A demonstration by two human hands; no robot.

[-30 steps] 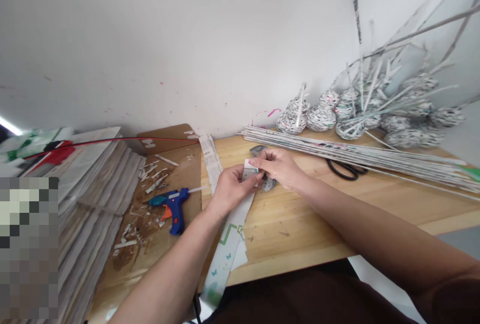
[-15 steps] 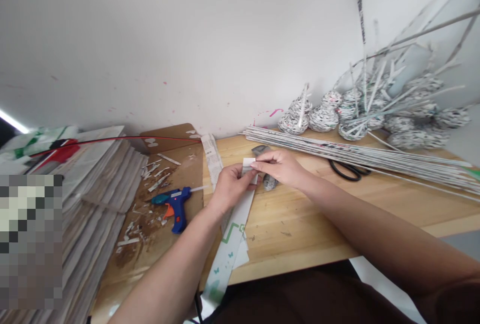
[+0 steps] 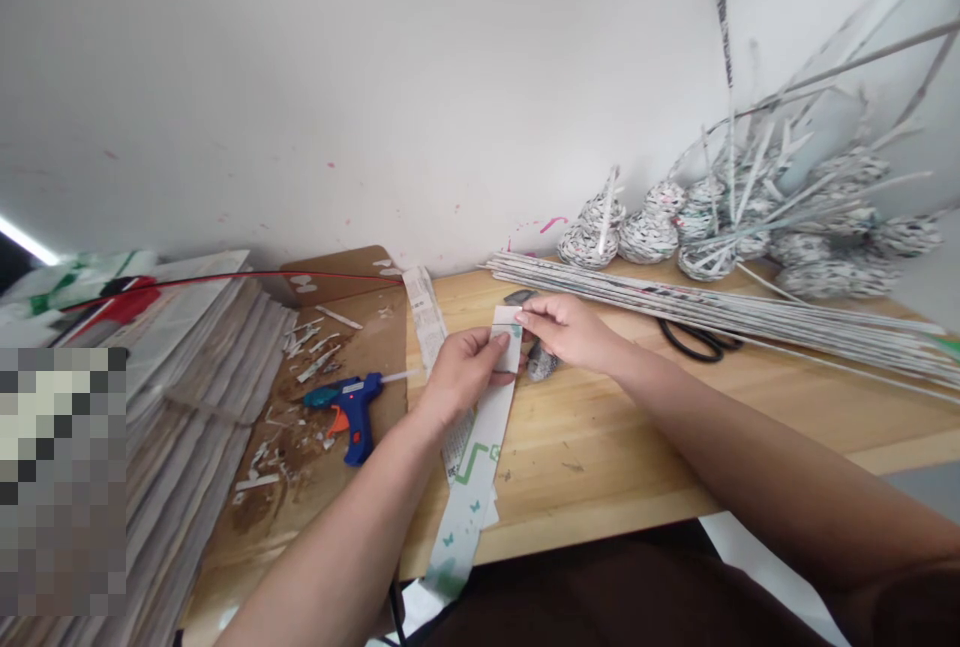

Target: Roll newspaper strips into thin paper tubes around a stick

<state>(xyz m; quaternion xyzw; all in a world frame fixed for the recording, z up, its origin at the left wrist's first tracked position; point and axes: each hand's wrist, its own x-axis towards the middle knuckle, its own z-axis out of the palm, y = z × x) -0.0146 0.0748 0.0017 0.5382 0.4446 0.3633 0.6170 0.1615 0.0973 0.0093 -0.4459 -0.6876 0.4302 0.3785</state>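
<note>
A long white paper strip with green print and small butterflies runs down past the table's front edge. Its upper end is folded over on itself. My left hand pinches the folded part, thumb on top and fingers behind. At the upper right corner of the fold, my right hand grips the paper between thumb and fingertips. Beneath my right hand lies a small grey object, partly covered. More strips of printed newspaper lie on the table under and behind my left hand.
A blue glue gun rests on a brown board strewn with paper scraps. Stacked newspaper stands at left. Rolled paper sticks cross the right side, over black-handled scissors. Woven paper gourds stand against the wall.
Both hands have shifted the strip's folded end slightly to the right. More of the folded flap shows now, and the strip's lower end has swung right.
</note>
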